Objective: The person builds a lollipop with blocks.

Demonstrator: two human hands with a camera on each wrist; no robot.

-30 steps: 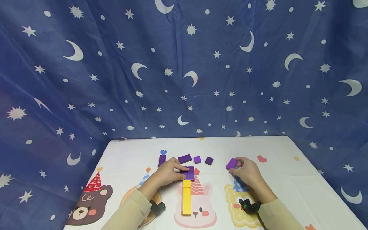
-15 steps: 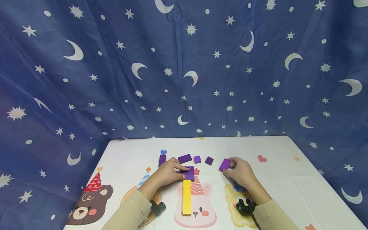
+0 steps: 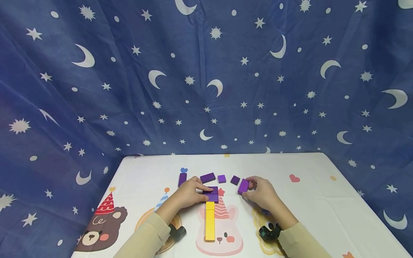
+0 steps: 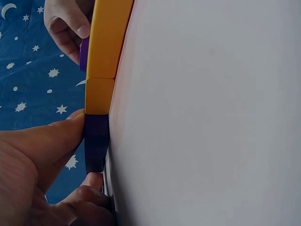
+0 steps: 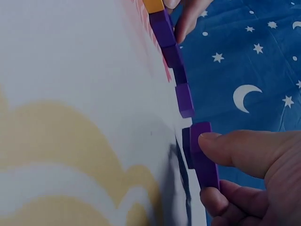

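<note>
My left hand (image 3: 189,192) rests over a cluster of purple blocks (image 3: 212,197) in the middle of the table. In the left wrist view its thumb (image 4: 66,136) and fingers grip the cluster from two sides. A yellow strip of blocks (image 3: 210,225) runs from the cluster toward me, end against it. My right hand (image 3: 262,191) pinches a bright purple rectangular block (image 3: 243,186) between thumb and fingers, held tilted. It is close to a small dark purple block (image 3: 235,180), which it overlaps in the right wrist view.
Behind the cluster lie a dark purple long block (image 3: 207,177) and a small purple square block (image 3: 221,178). Another dark purple block (image 3: 182,179) stands left, beyond my left hand. The white table (image 3: 322,179) carries printed cartoon animals; a starry blue curtain (image 3: 206,71) hangs behind.
My right hand has moved left with the bright purple block, bringing it beside the small dark purple block. The left hand has stayed on the cluster.
</note>
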